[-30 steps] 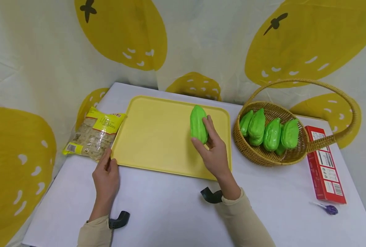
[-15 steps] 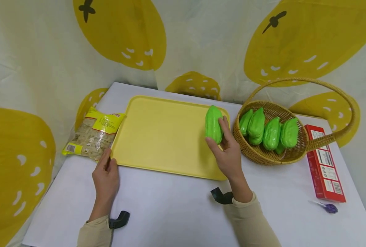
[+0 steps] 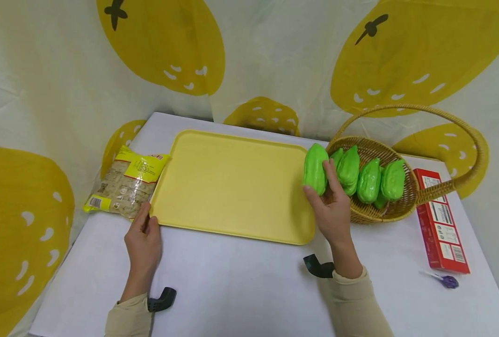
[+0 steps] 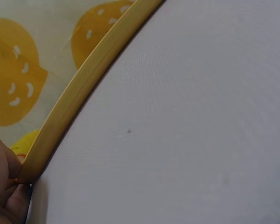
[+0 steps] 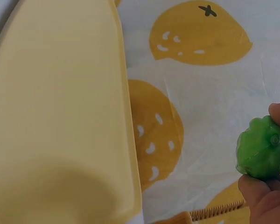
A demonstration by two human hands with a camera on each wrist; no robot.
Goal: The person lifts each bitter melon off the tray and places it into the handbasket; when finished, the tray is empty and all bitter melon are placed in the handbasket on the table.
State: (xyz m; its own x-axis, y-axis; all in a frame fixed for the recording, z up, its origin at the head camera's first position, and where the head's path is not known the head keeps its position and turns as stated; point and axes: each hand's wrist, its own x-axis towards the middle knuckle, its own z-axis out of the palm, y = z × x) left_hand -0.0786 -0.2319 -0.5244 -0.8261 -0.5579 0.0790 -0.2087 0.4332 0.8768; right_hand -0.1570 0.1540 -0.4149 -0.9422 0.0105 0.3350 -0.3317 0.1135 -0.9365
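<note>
My right hand (image 3: pixel 335 213) grips a bright green, ridged gourd (image 3: pixel 314 171), held upright between thumb and fingers. In the head view the gourd overlaps the tray's right edge and the near side of the wicker basket (image 3: pixel 364 218). Its rounded, knobbly end (image 5: pixel 261 149) shows at the right of the right wrist view. My left hand (image 3: pixel 143 241) pinches the near left corner of the yellow tray (image 3: pixel 232 187), and the left wrist view shows thumb and fingers at that corner beneath the tray's rim (image 4: pixel 79 91). Several similar green gourds (image 3: pixel 369 181) lie inside the basket.
Beyond the tray's left edge lies a yellow and clear plastic bag (image 3: pixel 127 182) of beige contents. A red box (image 3: pixel 442 224) lies right of the basket, with a purple lollipop (image 3: pixel 448 281) near it. The basket's tall handle (image 3: pixel 470 135) arches over its right side. A patterned curtain hangs behind.
My right hand has carried the gourd rightward, from above the right part of the tray to beside the basket. The left hand has stayed at the tray's corner.
</note>
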